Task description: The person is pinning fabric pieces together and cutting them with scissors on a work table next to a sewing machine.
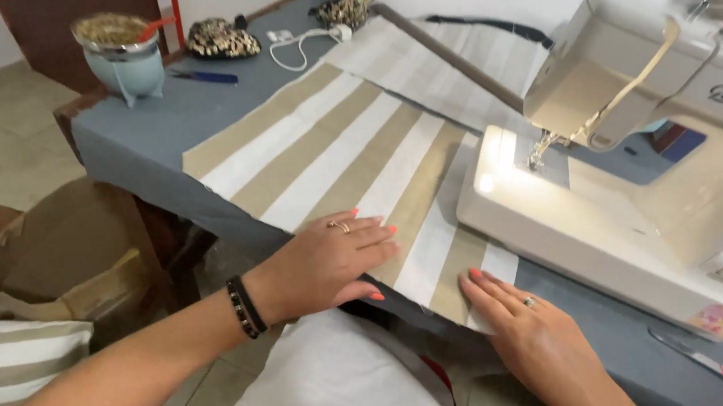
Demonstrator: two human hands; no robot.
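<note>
A beige and white striped fabric (329,152) lies across the grey table (144,128) and runs under the needle of a white sewing machine (646,152). My left hand (332,261) rests flat on the fabric's near edge, fingers spread toward the machine. My right hand (530,329) presses flat on the fabric's near corner, just in front of the machine's lit bed. Neither hand grips anything.
A pale blue footed cup (122,53) with a red straw stands at the table's far left corner. Patterned cloth pieces (220,38), a white cable (298,47) and a blue pen (202,76) lie at the back. A cardboard box (68,254) sits on the floor at left. Scissors (706,363) lie at the right.
</note>
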